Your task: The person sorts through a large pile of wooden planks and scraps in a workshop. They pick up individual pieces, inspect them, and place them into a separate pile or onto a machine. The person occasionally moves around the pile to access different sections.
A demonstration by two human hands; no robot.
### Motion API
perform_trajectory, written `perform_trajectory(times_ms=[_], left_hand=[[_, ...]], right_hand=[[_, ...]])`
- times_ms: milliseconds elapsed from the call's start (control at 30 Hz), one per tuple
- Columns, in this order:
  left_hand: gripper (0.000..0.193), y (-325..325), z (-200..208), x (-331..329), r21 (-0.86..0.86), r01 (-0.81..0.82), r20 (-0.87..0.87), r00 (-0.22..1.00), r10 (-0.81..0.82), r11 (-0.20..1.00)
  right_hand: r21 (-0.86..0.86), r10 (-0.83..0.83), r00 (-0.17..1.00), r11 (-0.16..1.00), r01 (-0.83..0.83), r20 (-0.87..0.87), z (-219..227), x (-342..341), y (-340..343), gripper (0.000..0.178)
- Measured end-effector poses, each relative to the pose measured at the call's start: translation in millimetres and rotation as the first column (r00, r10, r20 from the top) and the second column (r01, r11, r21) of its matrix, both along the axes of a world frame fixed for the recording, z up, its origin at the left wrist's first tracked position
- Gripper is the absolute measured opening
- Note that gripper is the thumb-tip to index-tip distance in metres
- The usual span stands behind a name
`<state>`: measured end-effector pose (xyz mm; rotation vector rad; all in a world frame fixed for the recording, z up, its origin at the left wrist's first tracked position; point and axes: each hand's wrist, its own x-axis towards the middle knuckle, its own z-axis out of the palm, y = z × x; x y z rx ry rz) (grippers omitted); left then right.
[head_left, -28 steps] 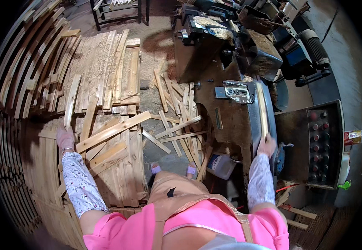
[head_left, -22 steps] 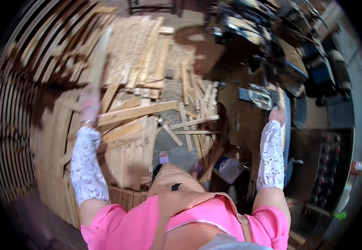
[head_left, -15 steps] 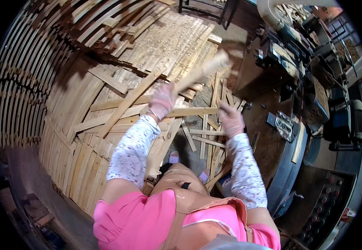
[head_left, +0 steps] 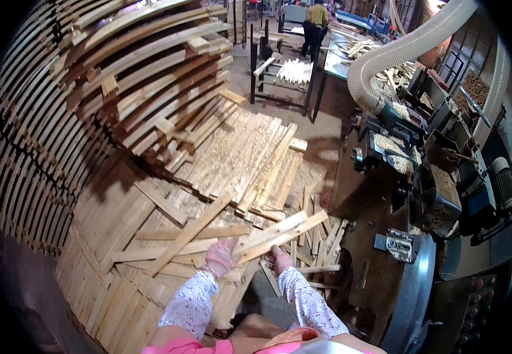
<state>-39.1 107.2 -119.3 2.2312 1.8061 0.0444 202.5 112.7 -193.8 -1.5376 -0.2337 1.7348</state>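
Observation:
In front of me, two pale wooden strips lie side by side, slanting up to the right: an upper strip (head_left: 279, 226) and a lower strip (head_left: 294, 231). My left hand (head_left: 222, 258), in a thin pale glove, is closed around their near left end. Along the lower edge, my right hand (head_left: 278, 259) grips the lower strip, its fingers partly hidden by the wood. Beneath and left of them, several loose strips, one a long diagonal strip (head_left: 191, 233), rest on a stack of boards (head_left: 117, 283).
A tall stack of curved-looking strips (head_left: 167, 59) rises at the left. On the right stand a woodworking machine (head_left: 397, 153), its ribbed hose (head_left: 379, 65) and a button panel (head_left: 480, 312). Scrap strips (head_left: 320, 242) lie between stack and machine. Far off, a person (head_left: 315, 26) stands by a metal rack.
My view has tilted up, showing the far room. The raised strip in my left hand has come down beside the other strip. My right hand has moved left, closer to my left hand.

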Motion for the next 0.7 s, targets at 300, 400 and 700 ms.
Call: perform_trajectory(times_ms=[300,400,700], left_hand=[[0.075,20,41,-97,0.243,-0.305,0.03,0.951,0.307,0.921],[0.081,3,56,-119,0.137,-0.376,-0.067,0.919,0.387,0.916],[0.074,-29,63,-117,0.076,-0.518,-0.071,0.85,0.522,0.852]], right_hand=[[0.127,-0.158,0.979,0.982,0.141,0.13,72,-2,6,0.034],[0.215,-0.135,0.948,0.974,0.073,0.289,132,43,-22,0.032],[0.425,-0.333,0.707,0.904,0.051,0.624,296,295,-194,0.043]])
